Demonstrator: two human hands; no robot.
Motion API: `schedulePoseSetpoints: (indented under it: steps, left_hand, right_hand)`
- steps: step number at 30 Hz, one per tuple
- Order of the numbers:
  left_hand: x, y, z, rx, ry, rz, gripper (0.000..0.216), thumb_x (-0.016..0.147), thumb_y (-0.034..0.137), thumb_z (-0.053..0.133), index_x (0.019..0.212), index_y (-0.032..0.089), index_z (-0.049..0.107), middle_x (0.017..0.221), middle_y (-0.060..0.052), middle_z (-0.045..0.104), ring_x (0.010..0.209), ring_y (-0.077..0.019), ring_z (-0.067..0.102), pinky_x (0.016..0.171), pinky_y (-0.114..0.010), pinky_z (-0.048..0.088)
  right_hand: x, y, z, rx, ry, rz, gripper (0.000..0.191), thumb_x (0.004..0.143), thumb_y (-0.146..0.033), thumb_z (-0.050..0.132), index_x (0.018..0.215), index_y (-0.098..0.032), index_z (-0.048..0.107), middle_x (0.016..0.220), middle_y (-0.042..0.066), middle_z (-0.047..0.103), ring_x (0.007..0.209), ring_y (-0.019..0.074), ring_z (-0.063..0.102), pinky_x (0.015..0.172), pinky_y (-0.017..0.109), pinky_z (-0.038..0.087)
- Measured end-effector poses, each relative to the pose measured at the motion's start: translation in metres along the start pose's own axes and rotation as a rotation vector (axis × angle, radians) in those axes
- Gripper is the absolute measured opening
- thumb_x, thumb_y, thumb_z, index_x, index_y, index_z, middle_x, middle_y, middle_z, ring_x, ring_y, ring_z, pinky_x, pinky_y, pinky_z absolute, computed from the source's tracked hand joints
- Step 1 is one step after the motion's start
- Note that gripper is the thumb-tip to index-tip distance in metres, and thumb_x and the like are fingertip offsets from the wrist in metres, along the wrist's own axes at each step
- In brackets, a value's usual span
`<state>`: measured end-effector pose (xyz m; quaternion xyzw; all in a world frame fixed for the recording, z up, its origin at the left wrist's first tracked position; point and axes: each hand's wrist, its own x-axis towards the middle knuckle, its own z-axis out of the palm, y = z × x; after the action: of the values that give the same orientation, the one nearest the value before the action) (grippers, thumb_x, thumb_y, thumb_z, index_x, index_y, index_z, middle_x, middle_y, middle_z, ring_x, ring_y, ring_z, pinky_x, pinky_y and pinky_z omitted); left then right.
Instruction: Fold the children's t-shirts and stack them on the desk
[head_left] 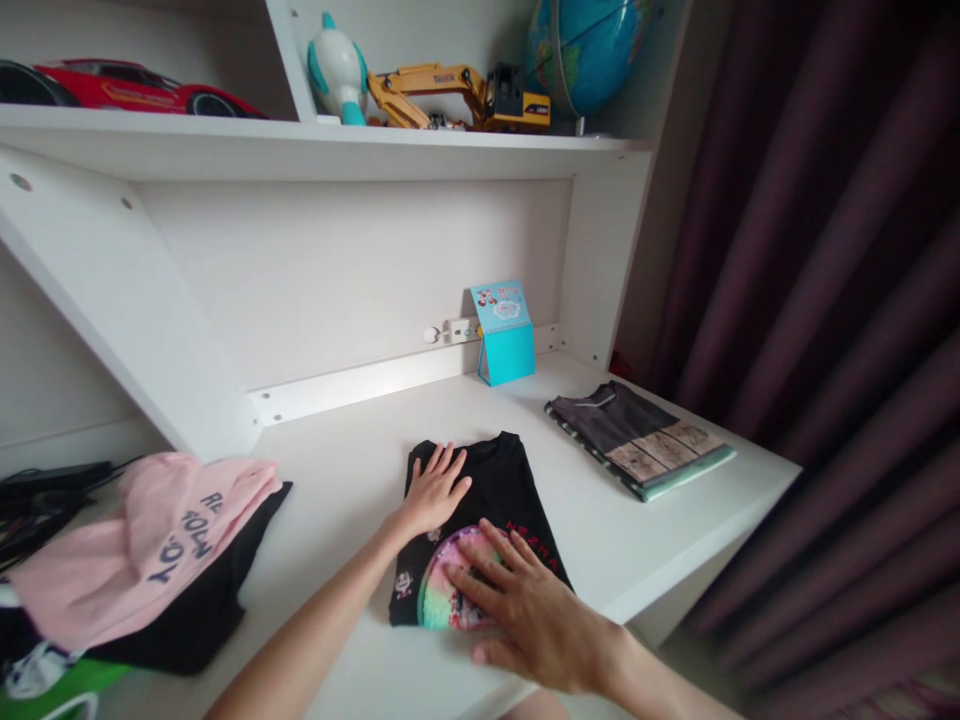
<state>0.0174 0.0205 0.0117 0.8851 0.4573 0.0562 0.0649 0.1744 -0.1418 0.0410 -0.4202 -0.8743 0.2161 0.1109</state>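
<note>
A folded black T-shirt [501, 485] with a round pastel print lies on the white desk [352, 480] in front of me. My left hand [433, 492] lies flat on its far left part, fingers spread. My right hand [529, 608] presses flat on the near part, over the print, fingers stretched out. Neither hand holds anything.
A stack of folded garments [641, 438] lies at the right of the desk. A pile of unfolded clothes with a pink shirt [142, 540] on top sits at the left. A small blue card stand [505, 335] is at the back. Toys and a globe [585, 50] fill the shelf above. A dark curtain [840, 300] hangs at right.
</note>
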Motion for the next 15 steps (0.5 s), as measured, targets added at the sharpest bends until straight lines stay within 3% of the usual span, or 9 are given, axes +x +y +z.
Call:
schedulePoseSetpoints:
  steps: [3,5,8,11,15]
  left_hand:
    - [-0.002,0.001,-0.007,-0.015,-0.021,-0.005,0.056,0.09,0.05,0.018,0.141,0.025,0.02,0.149,-0.005,0.011,0.136,-0.0243,0.005,0.105,-0.052,0.013]
    - [-0.008,0.0,-0.017,0.001,0.029,-0.06,0.057,0.09,0.049,0.021,0.141,0.022,0.021,0.148,-0.009,0.014,0.135,-0.0254,0.01,0.104,-0.047,0.019]
    - [-0.028,-0.005,-0.034,0.053,0.1,-0.242,0.058,0.089,0.042,0.028,0.139,0.012,0.025,0.136,-0.018,0.038,0.125,-0.0291,0.036,0.094,-0.04,0.036]
    - [-0.052,-0.011,-0.043,0.051,0.029,-0.32,0.051,0.087,0.037,0.034,0.132,0.012,0.035,0.11,-0.016,0.06,0.101,-0.0286,0.057,0.08,-0.037,0.044]
    - [-0.073,-0.01,-0.036,-0.078,0.059,-0.292,0.046,0.081,0.028,0.045,0.126,0.014,0.043,0.111,-0.013,0.06,0.099,-0.0246,0.057,0.085,-0.033,0.043]
  right_hand:
    - [-0.025,-0.006,-0.013,0.051,-0.019,-0.062,0.064,0.084,-0.058,0.041,0.139,-0.031,0.026,0.144,0.004,0.027,0.134,0.0319,0.006,0.106,0.055,0.009]
    - [-0.035,-0.003,-0.027,0.102,0.023,-0.056,0.048,0.086,-0.049,0.044,0.131,-0.031,0.043,0.134,0.003,0.045,0.128,0.0278,0.031,0.104,0.044,0.025]
    - [-0.036,0.016,-0.043,0.081,0.273,0.235,0.032,0.089,-0.038,0.038,0.108,-0.023,0.059,0.101,0.007,0.065,0.092,0.0204,0.061,0.08,0.03,0.044]
    - [-0.023,0.046,-0.042,-0.061,0.343,0.52,0.031,0.088,-0.04,0.04,0.094,-0.016,0.059,0.079,0.009,0.066,0.072,0.0215,0.062,0.066,0.03,0.042]
    - [0.002,0.068,-0.029,-0.109,0.267,0.555,0.025,0.079,-0.036,0.053,0.091,-0.014,0.056,0.083,0.011,0.066,0.079,0.0244,0.062,0.064,0.029,0.039]
